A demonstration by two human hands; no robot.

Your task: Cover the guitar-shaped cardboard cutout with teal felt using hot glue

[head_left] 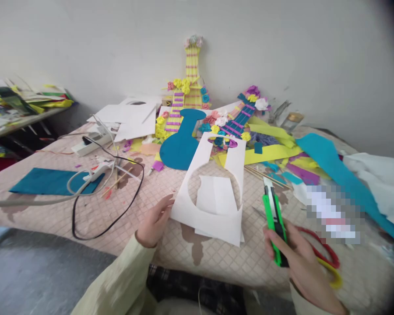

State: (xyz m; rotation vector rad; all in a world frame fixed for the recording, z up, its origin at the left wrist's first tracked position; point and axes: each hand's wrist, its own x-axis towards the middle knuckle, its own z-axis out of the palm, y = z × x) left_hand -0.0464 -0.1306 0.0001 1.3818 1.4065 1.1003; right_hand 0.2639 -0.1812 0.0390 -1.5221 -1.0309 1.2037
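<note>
My right hand is wrapped round a green and black utility knife, its metal blade end pointing away from me. At the lower left corner of a white board, my left hand grips the edge with curled fingers; the thumb side is partly hidden. A guitar-shaped opening is cut through this board, with a round hole at its top. Through the opening shows a loose white sheet beneath. Touching the board's far left side is a blue guitar-shaped piece.
Decorated paper guitars lean on the wall behind. Red and yellow scissors handles lie beside my right hand. A power strip and a black cable are on the left, near folded blue material. Thin sticks lie beyond the knife.
</note>
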